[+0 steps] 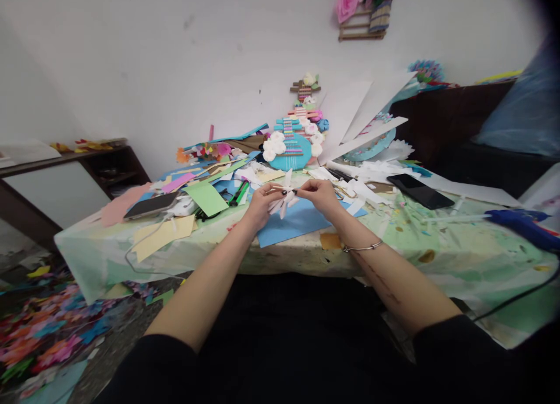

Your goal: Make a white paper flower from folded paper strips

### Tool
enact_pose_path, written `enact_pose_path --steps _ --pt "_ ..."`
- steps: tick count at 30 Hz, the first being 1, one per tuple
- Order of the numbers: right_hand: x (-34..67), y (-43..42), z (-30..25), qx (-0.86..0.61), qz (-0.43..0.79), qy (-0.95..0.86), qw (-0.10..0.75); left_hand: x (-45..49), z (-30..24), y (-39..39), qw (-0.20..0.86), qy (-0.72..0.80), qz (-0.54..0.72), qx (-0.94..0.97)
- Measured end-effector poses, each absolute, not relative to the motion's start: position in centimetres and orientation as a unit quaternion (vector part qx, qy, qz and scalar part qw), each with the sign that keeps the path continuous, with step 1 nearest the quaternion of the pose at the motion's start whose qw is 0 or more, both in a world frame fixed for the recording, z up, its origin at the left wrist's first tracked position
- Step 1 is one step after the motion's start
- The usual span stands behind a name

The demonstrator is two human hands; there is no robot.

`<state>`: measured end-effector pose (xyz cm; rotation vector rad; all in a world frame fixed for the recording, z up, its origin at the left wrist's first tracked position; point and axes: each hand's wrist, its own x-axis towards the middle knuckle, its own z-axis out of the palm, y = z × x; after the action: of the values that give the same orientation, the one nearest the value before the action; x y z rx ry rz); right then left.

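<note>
My left hand [261,204] and my right hand [319,194] meet above a blue paper sheet [294,222] near the table's front edge. Between them is a small white folded paper flower [285,199] with pointed petals. Both hands pinch it, fingertips closed on its petals from either side. A thin bracelet [363,247] circles my right wrist.
The table [441,252] is strewn with coloured paper scraps. A phone [151,205] lies at the left, another phone [420,191] at the right, a blue glue gun [522,223] at the far right. A blue paper guitar [292,144] leans on the wall. Paper flowers litter the floor at left.
</note>
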<state>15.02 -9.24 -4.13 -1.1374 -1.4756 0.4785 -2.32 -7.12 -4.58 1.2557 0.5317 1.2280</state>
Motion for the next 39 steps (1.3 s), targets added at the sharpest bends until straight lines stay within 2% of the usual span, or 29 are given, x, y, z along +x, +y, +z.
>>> enact_pose_path --steps 14,25,39 --pt "15.02 -9.34 -4.08 -0.485 0.172 -0.647 0.563 -2.00 -5.01 -6.71 0.581 0.263 0.518 0.570" --pt "15.00 -9.40 -4.25 -0.493 0.143 -0.649 0.562 -2.08 -4.86 -6.70 0.614 0.263 0.509 0.542" --pt "14.67 -9.79 -4.08 -0.494 0.129 -0.649 0.563 -2.05 -4.78 -6.79 0.607 0.272 0.519 0.536"
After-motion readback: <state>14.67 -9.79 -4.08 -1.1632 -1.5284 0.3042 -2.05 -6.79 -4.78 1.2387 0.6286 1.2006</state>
